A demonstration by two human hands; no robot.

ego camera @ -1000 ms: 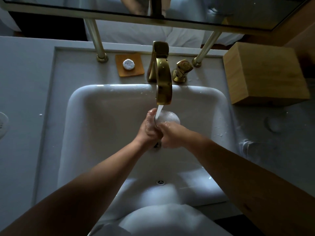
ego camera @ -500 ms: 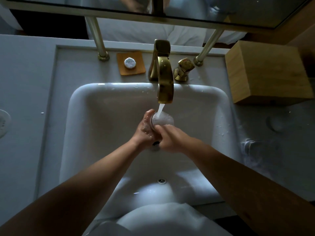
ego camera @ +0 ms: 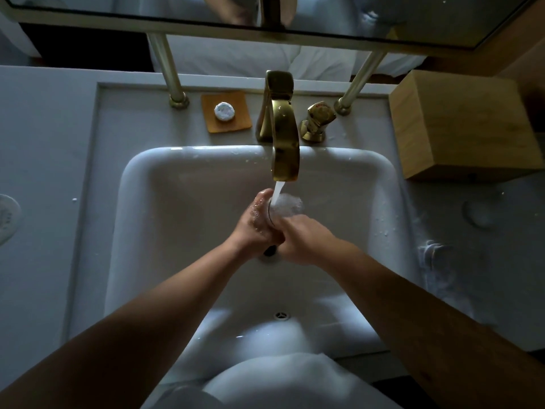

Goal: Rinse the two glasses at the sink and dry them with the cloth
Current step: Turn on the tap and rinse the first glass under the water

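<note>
Worktop [ego camera: 44,137]: pale grey, white sink [ego camera: 188,184] set in its middle.
Back edge: soap dish [ego camera: 226,112], brass tap [ego camera: 283,134] running, wooden box [ego camera: 460,122] by the right corner.
Glass [ego camera: 284,206]: clear, frothing with water under the stream, over the basin.
Left hand [ego camera: 256,222]: wet, grasping the glass.
Right hand [ego camera: 303,237]: clasped round the glass too.

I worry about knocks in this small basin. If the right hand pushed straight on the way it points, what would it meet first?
The right hand points up-left at the glass it grips; straight beyond that, probably the left hand holding the glass's other side. Depth is unclear.
</note>
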